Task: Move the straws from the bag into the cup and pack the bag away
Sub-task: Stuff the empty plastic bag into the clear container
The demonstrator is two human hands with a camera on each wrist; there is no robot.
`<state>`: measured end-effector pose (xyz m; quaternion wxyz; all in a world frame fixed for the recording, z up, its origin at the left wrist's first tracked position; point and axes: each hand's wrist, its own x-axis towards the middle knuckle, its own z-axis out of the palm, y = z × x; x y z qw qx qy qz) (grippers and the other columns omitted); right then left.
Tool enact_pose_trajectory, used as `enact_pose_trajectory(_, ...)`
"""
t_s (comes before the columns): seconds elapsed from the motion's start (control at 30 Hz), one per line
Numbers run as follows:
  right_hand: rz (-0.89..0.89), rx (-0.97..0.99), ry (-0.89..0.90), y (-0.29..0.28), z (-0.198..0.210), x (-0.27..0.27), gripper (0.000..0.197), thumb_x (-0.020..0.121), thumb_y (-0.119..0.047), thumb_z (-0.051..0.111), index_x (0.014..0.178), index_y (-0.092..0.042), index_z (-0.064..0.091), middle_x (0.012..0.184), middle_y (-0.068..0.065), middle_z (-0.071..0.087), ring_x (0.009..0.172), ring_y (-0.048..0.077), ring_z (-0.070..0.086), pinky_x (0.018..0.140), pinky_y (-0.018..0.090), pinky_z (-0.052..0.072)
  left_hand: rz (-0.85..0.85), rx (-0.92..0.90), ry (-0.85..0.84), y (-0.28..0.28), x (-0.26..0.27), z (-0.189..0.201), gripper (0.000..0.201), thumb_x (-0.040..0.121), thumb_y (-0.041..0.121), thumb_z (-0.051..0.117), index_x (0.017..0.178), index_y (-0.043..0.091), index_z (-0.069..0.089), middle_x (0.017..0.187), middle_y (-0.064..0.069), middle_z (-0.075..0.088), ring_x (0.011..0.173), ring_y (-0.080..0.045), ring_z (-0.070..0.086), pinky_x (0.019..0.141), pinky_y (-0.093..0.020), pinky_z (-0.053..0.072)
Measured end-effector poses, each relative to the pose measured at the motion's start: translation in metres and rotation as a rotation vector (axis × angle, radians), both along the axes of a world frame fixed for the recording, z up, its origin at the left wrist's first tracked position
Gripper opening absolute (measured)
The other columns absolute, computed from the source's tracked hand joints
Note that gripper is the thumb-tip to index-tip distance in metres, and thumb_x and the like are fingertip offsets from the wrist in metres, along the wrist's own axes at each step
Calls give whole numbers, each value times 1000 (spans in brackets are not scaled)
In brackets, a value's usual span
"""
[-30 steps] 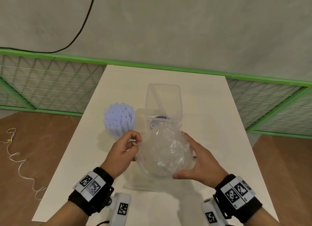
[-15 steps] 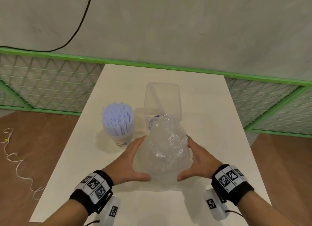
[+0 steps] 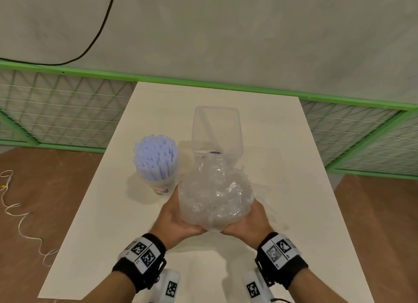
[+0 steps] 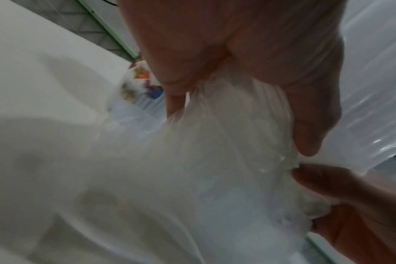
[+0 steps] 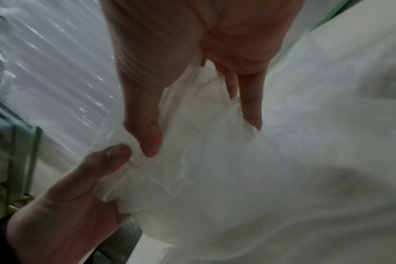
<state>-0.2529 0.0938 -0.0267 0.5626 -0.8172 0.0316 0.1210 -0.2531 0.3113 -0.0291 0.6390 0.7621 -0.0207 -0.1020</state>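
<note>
At frame centre both hands, left hand (image 3: 178,219) and right hand (image 3: 248,221), grasp the crumpled clear plastic bag (image 3: 214,194), now lifted higher and squeezed narrower than before; it hides the front of the tall transparent container (image 3: 217,131), and the plastic cup of pale blue straws (image 3: 156,158) stands left on the white desk (image 3: 282,167).

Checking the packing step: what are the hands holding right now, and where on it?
Both hands hold the crumpled clear plastic bag: left hand cups its lower left side, right hand its lower right, thumbs meeting under its bottom.
</note>
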Motion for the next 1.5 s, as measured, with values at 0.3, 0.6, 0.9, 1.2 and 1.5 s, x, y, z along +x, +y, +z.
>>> enact_pose_trajectory(0.3,184,-56,33,1,6,0,108,50,-26,97,140,-25,38,130,-13,59,122,7,56,102,38,48,-12,89,113,4,2,-13,93,47,25,98,128,25,52,110,16,68,101,14,60,76,-3,47)
enact_pose_trajectory(0.6,271,-168,-242,-27,80,0,94,71,0,72,144,-41,29,147,-20,36,136,11,40,102,39,46,-11,59,117,10,2,-29,89,48,16,97,126,21,54,105,31,66,100,11,62,76,-3,46)
enact_pose_trajectory(0.9,395,-269,-342,-28,91,21,58,76,-11,74,121,-39,51,128,-21,56,119,10,56,94,35,52,-19,70,136,11,4,-32,86,48,13,96,123,19,56,106,16,69,98,13,62,76,-3,46)
enact_pose_trajectory(1.2,526,-271,-560,-27,84,32,31,83,-11,71,110,-20,59,105,-12,59,98,8,56,86,24,47,-43,114,191,12,4,-38,81,48,9,97,116,11,54,96,26,68,89,12,63,73,-5,46)
enact_pose_trajectory(1.5,541,-332,-652,-31,67,32,20,95,-19,61,114,-19,54,113,-10,59,106,6,55,91,21,44,1,-31,252,10,3,-33,110,17,58,93,114,28,51,108,31,64,98,11,62,78,-6,47)
